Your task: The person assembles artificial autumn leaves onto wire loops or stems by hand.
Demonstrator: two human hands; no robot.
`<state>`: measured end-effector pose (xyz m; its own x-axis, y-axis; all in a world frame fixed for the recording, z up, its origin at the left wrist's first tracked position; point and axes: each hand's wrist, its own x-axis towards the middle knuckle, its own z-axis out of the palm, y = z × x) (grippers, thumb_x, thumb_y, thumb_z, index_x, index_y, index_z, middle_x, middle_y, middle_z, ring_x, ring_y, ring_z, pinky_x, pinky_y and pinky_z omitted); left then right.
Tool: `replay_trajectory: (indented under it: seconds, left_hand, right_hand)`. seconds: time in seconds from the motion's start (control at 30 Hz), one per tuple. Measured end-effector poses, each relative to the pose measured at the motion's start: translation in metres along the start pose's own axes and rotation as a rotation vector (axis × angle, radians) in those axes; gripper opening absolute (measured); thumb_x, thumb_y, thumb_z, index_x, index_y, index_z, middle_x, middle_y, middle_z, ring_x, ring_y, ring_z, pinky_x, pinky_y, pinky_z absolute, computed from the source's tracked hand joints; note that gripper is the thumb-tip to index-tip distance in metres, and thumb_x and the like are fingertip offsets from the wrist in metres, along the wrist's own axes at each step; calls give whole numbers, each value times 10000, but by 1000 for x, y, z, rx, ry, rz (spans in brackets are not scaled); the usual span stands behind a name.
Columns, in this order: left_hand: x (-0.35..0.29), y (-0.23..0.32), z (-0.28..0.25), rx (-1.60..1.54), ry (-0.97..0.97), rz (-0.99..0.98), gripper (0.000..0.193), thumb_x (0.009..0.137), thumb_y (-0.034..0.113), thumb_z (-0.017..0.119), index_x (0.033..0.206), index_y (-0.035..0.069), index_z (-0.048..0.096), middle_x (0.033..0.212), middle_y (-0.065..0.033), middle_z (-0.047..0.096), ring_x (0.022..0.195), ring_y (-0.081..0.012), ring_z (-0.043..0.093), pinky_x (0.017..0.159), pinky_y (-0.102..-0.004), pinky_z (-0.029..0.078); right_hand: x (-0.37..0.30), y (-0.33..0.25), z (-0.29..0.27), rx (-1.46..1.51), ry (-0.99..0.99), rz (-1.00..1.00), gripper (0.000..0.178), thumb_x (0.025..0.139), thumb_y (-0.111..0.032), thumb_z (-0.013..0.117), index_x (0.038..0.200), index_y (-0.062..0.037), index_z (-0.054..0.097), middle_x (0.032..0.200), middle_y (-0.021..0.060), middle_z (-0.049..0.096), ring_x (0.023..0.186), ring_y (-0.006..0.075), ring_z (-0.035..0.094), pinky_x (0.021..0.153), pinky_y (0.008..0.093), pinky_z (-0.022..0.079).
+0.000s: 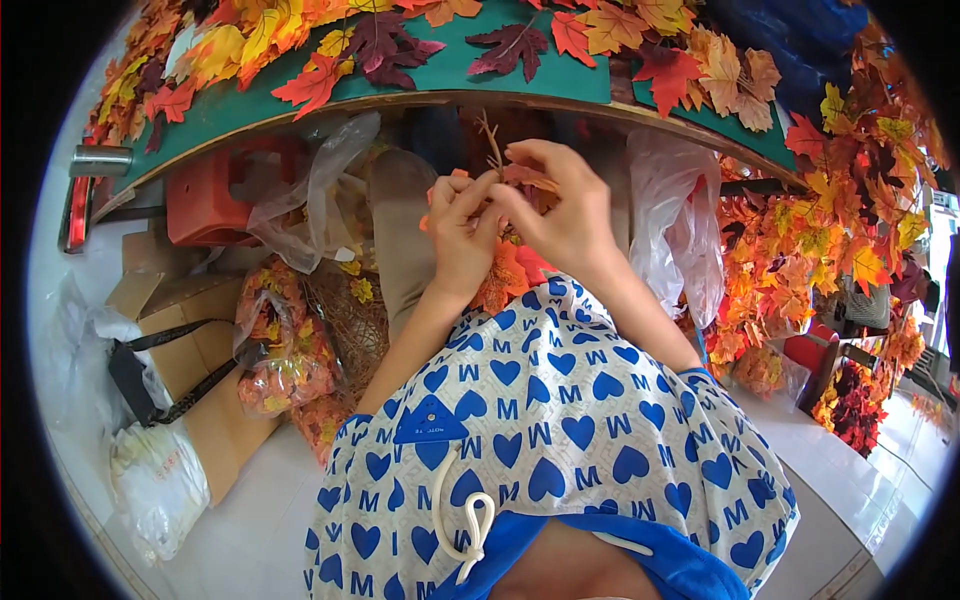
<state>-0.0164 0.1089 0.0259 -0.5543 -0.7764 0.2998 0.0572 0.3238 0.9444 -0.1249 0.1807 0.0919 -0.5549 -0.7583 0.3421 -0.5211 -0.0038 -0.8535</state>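
Just short of the table edge, my two hands are together on a spray of artificial maple leaves. My left hand (463, 235) is closed, its fingers pinching around the stem. From the other side my right hand (565, 208) curls its thumb and fingers about the same spot, with orange leaf showing between them. A bare brown forked twig (490, 138) sticks up past my fingers. Below my hands, orange-red maple leaves (505, 275) hang over my lap. Exactly where the fingertips meet the stem is partly hidden.
Loose maple leaves (510, 48) lie on the green tabletop (440, 75) ahead. Under it are a red plastic stool (205, 200) and clear plastic bags (680, 220). A cardboard box (190, 350) and bagged leaves (280, 360) stand left; leaf garlands (800, 250) hang right.
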Motion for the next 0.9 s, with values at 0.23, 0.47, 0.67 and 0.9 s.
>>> replay_trajectory:
  seconds: [0.23, 0.47, 0.67, 0.9]
  left_hand:
    - [-11, -10, -7, 126, -122, 53, 314, 727, -132, 629, 1028, -42, 611, 888, -63, 524, 763, -158, 614, 669, -234, 508]
    - [4, -1, -31, -939, -97, -746, 196, 886, 99, 578, 1054, 4, 617, 994, -50, 585, 893, -111, 592, 668, -221, 496]
    - [10, -13, -31, -381, -75, -542, 212, 873, 156, 611, 1011, 0, 648, 937, -28, 623, 851, -83, 569, 713, -194, 442]
    - [-1, -21, -20, -676, 160, -517, 126, 876, 86, 592, 989, 31, 609, 841, -32, 604, 852, -149, 616, 761, -244, 482]
  right_hand:
    - [-3, 40, 15, 54, -67, 158, 167, 780, -126, 647, 906, -19, 675, 823, 121, 656, 804, 272, 604, 696, 341, 477]
    - [-10, 30, 6, -167, -123, -228, 169, 738, -41, 663, 906, -22, 673, 799, 76, 631, 761, 232, 570, 679, 330, 469]
    - [-19, 34, 3, -561, -186, -545, 319, 661, -91, 651, 977, -51, 645, 883, 41, 614, 810, 222, 561, 707, 347, 447]
    - [-16, 33, 8, -755, -531, -554, 362, 729, -159, 590, 1061, -14, 600, 946, 103, 597, 875, 267, 566, 755, 349, 465]
